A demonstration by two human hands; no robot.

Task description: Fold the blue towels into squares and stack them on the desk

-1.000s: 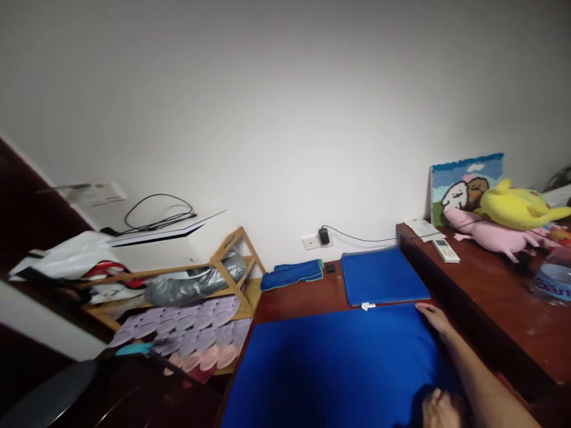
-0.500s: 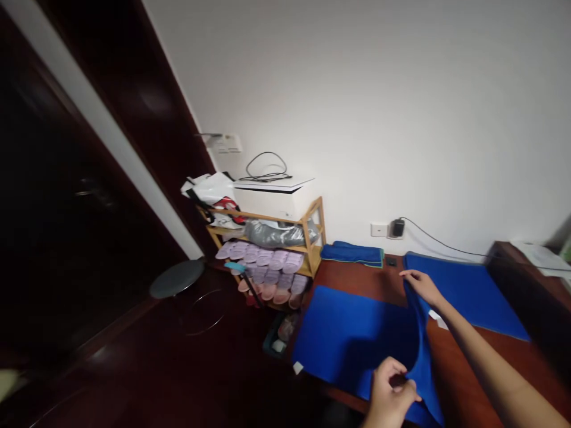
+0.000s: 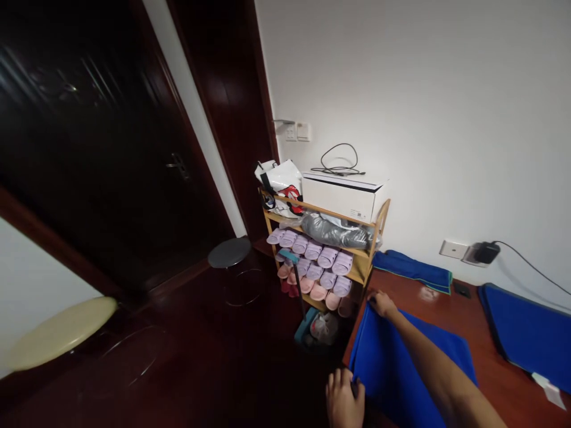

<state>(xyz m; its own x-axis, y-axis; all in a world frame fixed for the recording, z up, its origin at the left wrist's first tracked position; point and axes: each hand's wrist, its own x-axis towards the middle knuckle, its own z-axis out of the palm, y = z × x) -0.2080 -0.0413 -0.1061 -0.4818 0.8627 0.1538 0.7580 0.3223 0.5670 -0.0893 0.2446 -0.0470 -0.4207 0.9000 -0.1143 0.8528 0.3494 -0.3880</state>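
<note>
A bright blue cloth [image 3: 392, 368] lies at the left end of the reddish-brown table [image 3: 504, 380], folded over along its left side. My right hand [image 3: 381, 303] pinches its upper left corner near the table's edge. Lower down, my left hand [image 3: 344, 395] has its fingers closed on the near left corner. A folded darker blue cloth [image 3: 413, 268] rests against the wall. Another flat blue cloth stack [image 3: 530, 333] is at the right, with a white tag [image 3: 548, 389] at its near edge.
Left of the table stands a wooden rack [image 3: 379, 232] with slippers [image 3: 328, 257], a wrapped grey bundle and a white box [image 3: 341, 193]. A blue dustpan [image 3: 307, 330] is on the floor. Two stools [image 3: 229, 252] stand farther left. A black plug [image 3: 486, 252] sits in the wall.
Both hands have moved left across the table with the cloth's edge, which now lies over the cloth's left side. The view has turned left, and the yellow stool shows more fully.
</note>
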